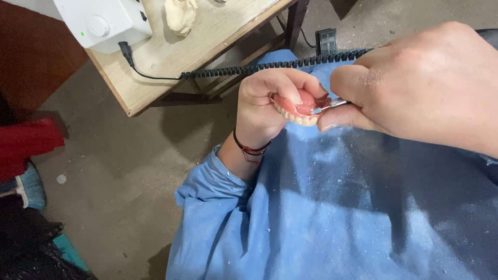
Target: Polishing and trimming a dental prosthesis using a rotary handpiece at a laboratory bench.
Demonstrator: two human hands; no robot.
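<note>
Under both hands a blue gown (332, 207) dusted with white grit covers the lap. The right hand (425, 88), nearer the camera, is closed around one slim metal tool (332, 106), its long axis running left toward the left hand (262, 106). That hand's fingers curl round one pink denture (300, 108), teeth facing down; the tool's tip touches its pink base.
</note>
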